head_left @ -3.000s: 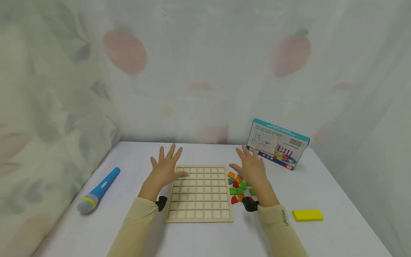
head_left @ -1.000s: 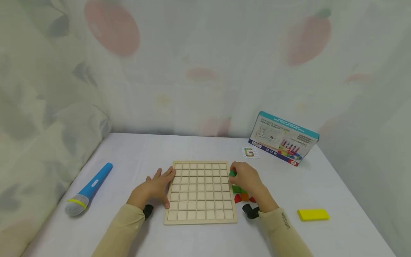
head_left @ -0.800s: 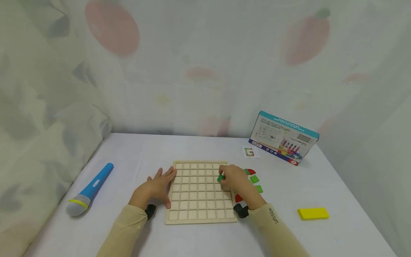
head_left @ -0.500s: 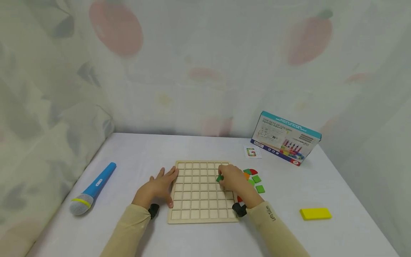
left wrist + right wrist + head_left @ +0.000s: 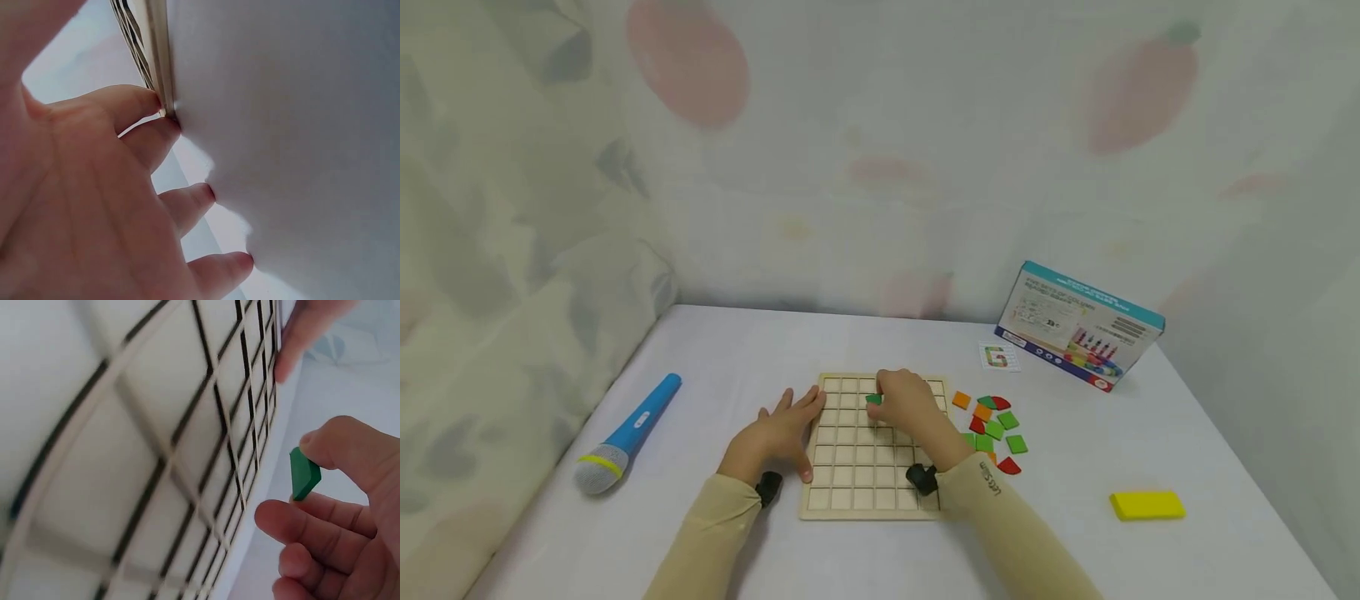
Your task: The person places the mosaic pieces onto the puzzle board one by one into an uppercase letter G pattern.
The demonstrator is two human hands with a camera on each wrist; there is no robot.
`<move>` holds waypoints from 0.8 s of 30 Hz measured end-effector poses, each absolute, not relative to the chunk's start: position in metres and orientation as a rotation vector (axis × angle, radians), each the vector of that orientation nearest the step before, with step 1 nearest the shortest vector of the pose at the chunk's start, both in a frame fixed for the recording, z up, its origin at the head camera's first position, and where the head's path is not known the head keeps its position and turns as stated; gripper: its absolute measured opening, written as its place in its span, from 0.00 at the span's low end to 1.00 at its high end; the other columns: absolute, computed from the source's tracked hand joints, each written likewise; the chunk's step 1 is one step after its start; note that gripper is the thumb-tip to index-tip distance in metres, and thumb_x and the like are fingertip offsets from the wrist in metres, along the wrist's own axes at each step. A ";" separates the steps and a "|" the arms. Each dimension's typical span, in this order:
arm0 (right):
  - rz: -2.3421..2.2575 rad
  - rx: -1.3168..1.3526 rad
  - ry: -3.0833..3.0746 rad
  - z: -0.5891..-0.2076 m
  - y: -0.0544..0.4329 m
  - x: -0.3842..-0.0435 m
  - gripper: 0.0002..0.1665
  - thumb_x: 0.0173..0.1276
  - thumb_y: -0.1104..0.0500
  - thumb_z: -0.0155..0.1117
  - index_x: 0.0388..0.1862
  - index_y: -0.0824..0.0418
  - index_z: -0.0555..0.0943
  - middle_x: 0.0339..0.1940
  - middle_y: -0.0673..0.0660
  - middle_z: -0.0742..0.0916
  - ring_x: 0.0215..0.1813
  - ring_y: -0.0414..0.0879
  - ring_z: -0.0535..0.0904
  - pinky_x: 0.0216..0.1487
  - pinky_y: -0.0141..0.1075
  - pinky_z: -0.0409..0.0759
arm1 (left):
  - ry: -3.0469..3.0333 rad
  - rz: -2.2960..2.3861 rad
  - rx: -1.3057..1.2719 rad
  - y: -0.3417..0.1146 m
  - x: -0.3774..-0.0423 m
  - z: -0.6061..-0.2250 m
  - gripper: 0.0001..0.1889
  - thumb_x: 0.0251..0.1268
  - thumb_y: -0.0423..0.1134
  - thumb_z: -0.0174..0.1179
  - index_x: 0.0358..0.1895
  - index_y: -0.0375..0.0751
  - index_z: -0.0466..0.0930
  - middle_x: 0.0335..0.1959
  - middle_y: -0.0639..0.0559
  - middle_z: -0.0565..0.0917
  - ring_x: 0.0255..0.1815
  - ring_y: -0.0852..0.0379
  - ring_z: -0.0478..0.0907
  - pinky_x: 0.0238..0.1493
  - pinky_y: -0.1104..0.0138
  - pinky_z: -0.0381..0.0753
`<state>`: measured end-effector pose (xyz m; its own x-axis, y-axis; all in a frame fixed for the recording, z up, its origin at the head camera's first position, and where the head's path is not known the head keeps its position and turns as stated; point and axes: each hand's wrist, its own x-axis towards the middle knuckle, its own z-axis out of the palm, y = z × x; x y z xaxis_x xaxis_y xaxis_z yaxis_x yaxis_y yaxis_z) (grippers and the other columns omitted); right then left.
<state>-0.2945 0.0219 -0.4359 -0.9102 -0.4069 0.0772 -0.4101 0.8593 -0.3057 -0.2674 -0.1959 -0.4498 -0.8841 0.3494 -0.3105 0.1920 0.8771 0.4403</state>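
Observation:
A wooden grid board (image 5: pixel 853 479) lies on the white table. My left hand (image 5: pixel 773 439) rests at its left edge with fingers spread; in the left wrist view, fingertips (image 5: pixel 169 128) touch the board's side and the table. My right hand (image 5: pixel 913 408) is over the upper middle of the board and pinches a green tile (image 5: pixel 304 474) between thumb and fingers. In the right wrist view the tile is held apart from the grid. Several loose green, orange and red tiles (image 5: pixel 995 429) lie just right of the board, some partly hidden by the right sleeve.
A card with a coloured G pattern (image 5: pixel 999 357) lies behind the tiles. A printed box (image 5: pixel 1081 327) stands at the back right. A yellow block (image 5: pixel 1147 505) lies at the right, and a blue toy microphone (image 5: pixel 629 435) at the left.
My right hand came down to the loose tiles, picked up a green tile and carried it left over the board. My left hand lowered onto the board's left edge and stays there.

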 end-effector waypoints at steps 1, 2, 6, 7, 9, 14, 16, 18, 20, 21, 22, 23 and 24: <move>0.490 0.656 -3.027 -0.437 0.017 -0.296 0.14 0.58 0.50 0.66 0.29 0.59 0.75 0.18 0.48 0.76 0.19 0.40 0.67 0.19 0.30 0.65 | 2.661 0.570 0.396 -0.196 -0.267 -0.450 0.67 0.18 0.44 0.79 0.73 0.44 0.47 0.75 0.47 0.44 0.72 0.35 0.32 0.60 0.32 0.37; 0.475 0.648 -3.033 -0.438 0.012 -0.297 0.14 0.58 0.50 0.66 0.28 0.58 0.75 0.18 0.48 0.76 0.19 0.40 0.68 0.19 0.30 0.66 | 2.662 0.568 0.395 -0.195 -0.267 -0.450 0.67 0.18 0.44 0.79 0.73 0.44 0.47 0.75 0.47 0.44 0.72 0.35 0.33 0.60 0.32 0.37; 0.400 0.601 -3.056 -0.446 -0.003 -0.303 0.16 0.59 0.47 0.64 0.25 0.56 0.73 0.17 0.47 0.76 0.18 0.39 0.71 0.19 0.30 0.70 | 2.667 0.572 0.401 -0.194 -0.266 -0.450 0.67 0.18 0.44 0.80 0.73 0.44 0.48 0.75 0.48 0.44 0.72 0.35 0.33 0.60 0.32 0.37; 0.380 0.584 -3.065 -0.448 -0.005 -0.304 0.17 0.60 0.46 0.64 0.24 0.56 0.73 0.16 0.47 0.75 0.18 0.39 0.71 0.19 0.30 0.70 | 2.668 0.571 0.404 -0.194 -0.266 -0.450 0.67 0.18 0.44 0.80 0.73 0.44 0.48 0.75 0.48 0.44 0.72 0.35 0.33 0.60 0.32 0.37; 0.358 0.550 -3.082 -0.451 -0.010 -0.307 0.18 0.60 0.44 0.64 0.24 0.55 0.73 0.16 0.47 0.75 0.18 0.39 0.71 0.19 0.31 0.71 | 2.665 0.572 0.404 -0.194 -0.265 -0.449 0.67 0.19 0.44 0.80 0.73 0.45 0.48 0.75 0.48 0.44 0.72 0.35 0.33 0.60 0.32 0.38; 0.305 0.443 -3.096 -0.458 -0.018 -0.308 0.20 0.59 0.40 0.63 0.27 0.56 0.76 0.16 0.48 0.75 0.17 0.41 0.71 0.16 0.33 0.70 | 2.668 0.573 0.400 -0.192 -0.265 -0.450 0.67 0.18 0.44 0.80 0.73 0.45 0.48 0.75 0.49 0.45 0.72 0.36 0.33 0.60 0.32 0.37; 0.280 0.402 -3.092 -0.460 -0.021 -0.308 0.21 0.59 0.40 0.63 0.27 0.56 0.77 0.15 0.48 0.76 0.16 0.41 0.71 0.16 0.33 0.70 | 2.673 0.571 0.399 -0.192 -0.265 -0.452 0.67 0.17 0.44 0.80 0.73 0.46 0.48 0.75 0.49 0.45 0.72 0.36 0.33 0.60 0.32 0.37; 0.263 0.370 -3.101 -0.460 -0.023 -0.308 0.21 0.59 0.39 0.62 0.27 0.56 0.77 0.15 0.48 0.76 0.16 0.41 0.71 0.15 0.34 0.70 | 2.674 0.568 0.396 -0.193 -0.266 -0.452 0.67 0.17 0.44 0.80 0.73 0.46 0.48 0.75 0.49 0.45 0.72 0.36 0.33 0.61 0.33 0.37; 0.253 0.350 -3.118 -0.459 -0.025 -0.308 0.21 0.59 0.38 0.61 0.26 0.55 0.77 0.15 0.48 0.76 0.16 0.42 0.71 0.16 0.35 0.70 | 2.675 0.567 0.389 -0.194 -0.266 -0.452 0.68 0.17 0.45 0.80 0.73 0.46 0.48 0.75 0.49 0.44 0.72 0.36 0.33 0.61 0.33 0.37; 0.246 0.345 -3.129 -0.459 -0.026 -0.308 0.22 0.59 0.38 0.61 0.26 0.55 0.76 0.15 0.49 0.76 0.16 0.42 0.71 0.16 0.35 0.70 | 2.675 0.567 0.386 -0.194 -0.266 -0.452 0.68 0.16 0.45 0.80 0.73 0.46 0.48 0.75 0.49 0.44 0.72 0.36 0.33 0.61 0.32 0.37; 0.243 0.346 -3.139 -0.458 -0.027 -0.308 0.22 0.60 0.38 0.60 0.26 0.55 0.76 0.15 0.49 0.76 0.16 0.42 0.71 0.16 0.36 0.71 | 2.674 0.569 0.382 -0.194 -0.266 -0.451 0.68 0.16 0.44 0.80 0.73 0.45 0.48 0.75 0.49 0.44 0.72 0.36 0.32 0.60 0.32 0.36; 0.236 0.349 -3.148 -0.457 -0.027 -0.308 0.22 0.60 0.37 0.60 0.27 0.55 0.77 0.16 0.49 0.76 0.16 0.42 0.72 0.17 0.36 0.71 | 2.673 0.572 0.379 -0.195 -0.267 -0.451 0.68 0.17 0.44 0.80 0.73 0.45 0.48 0.75 0.48 0.44 0.72 0.36 0.32 0.60 0.32 0.36; 0.236 0.360 -3.155 -0.456 -0.027 -0.308 0.22 0.59 0.37 0.60 0.27 0.55 0.77 0.16 0.49 0.76 0.17 0.43 0.72 0.18 0.36 0.71 | 2.671 0.575 0.378 -0.195 -0.267 -0.450 0.68 0.17 0.44 0.80 0.73 0.45 0.48 0.75 0.48 0.44 0.72 0.36 0.32 0.60 0.32 0.36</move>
